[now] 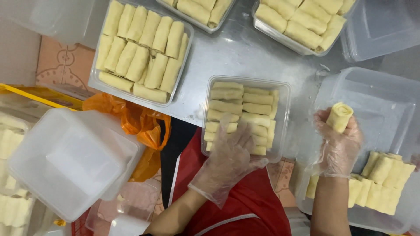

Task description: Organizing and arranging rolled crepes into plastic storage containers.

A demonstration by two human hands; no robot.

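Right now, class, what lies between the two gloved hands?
In the head view, between the left hand and right hand lie the clear container's right edge and bare steel table.

The left grip [229,155] rests on rolls in a tray [284,94] on the table [236,52]. The right grip [339,140], to its right, holds a roll [340,116] above a tub [393,94] with rolls inside. Left of the left grip lie a bag [144,126] and an upturned box [70,161].
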